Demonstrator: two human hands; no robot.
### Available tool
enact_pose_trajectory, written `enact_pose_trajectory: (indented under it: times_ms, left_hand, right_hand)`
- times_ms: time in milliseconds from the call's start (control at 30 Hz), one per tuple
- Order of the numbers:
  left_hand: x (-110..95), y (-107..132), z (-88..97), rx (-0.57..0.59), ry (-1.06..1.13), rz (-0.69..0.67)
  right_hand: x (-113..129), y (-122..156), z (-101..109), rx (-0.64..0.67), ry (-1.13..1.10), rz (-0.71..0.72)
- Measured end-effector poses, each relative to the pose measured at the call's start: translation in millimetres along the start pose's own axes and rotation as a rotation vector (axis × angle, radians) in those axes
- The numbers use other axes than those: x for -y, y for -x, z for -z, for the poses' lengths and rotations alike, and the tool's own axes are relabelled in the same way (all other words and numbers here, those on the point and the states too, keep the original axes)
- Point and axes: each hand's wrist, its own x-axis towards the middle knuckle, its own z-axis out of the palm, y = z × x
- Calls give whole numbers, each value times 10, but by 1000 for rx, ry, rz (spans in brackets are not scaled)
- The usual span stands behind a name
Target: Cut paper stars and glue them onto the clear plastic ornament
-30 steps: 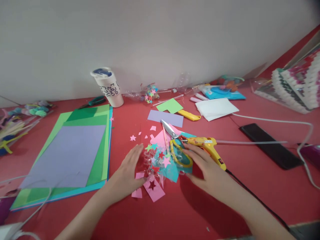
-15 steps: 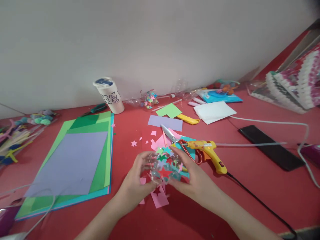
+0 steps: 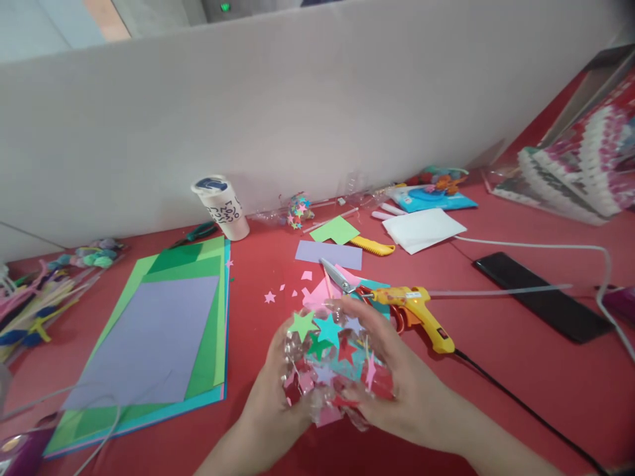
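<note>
A clear plastic ball (image 3: 325, 360) covered with coloured paper stars is held up above the red table (image 3: 496, 370), in front of me. My left hand (image 3: 270, 390) cups its left side with fingers curled round it. My right hand (image 3: 397, 377) wraps its right side and top. Just beyond lie scissors (image 3: 342, 277) with red handles and a yellow glue gun (image 3: 419, 307) on pink and teal paper scraps (image 3: 317, 291).
A stack of green, purple and blue sheets (image 3: 159, 330) lies left. A paper cup (image 3: 222, 206), a second star ball (image 3: 297, 210), a yellow cutter (image 3: 372, 246), white paper (image 3: 421, 228), a black phone (image 3: 540, 295) and cables (image 3: 536, 248) sit further back. Pipe cleaners (image 3: 40, 297) lie far left.
Both hands closed round the star-covered ball, lifted it off the paper scraps and brought it toward me. The view tilted up a little.
</note>
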Motion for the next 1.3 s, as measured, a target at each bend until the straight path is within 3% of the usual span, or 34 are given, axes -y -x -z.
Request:
enact_pose_trajectory:
  times_ms: [233, 467, 633, 800, 1000, 1300]
  left_hand:
    - [-100, -30, -58, 67, -136, -77]
    - [-26, -37, -36, 20, -73, 34]
    - [62, -174, 88, 6, 64, 128]
    - [125, -442, 218, 110, 200, 223]
    - [204, -633, 313, 166, 211, 214]
    - [166, -564, 533, 161, 127, 221]
  right_hand:
    - [-1, 58, 21, 26, -11, -42]
    - [14, 28, 24, 37, -48, -82]
    - [25, -64, -1, 25, -61, -235]
    - [-49, -111, -56, 83, -169, -409]
    - [-185, -84, -68, 71, -176, -432]
    - [-345, 8, 20, 112, -37, -393]
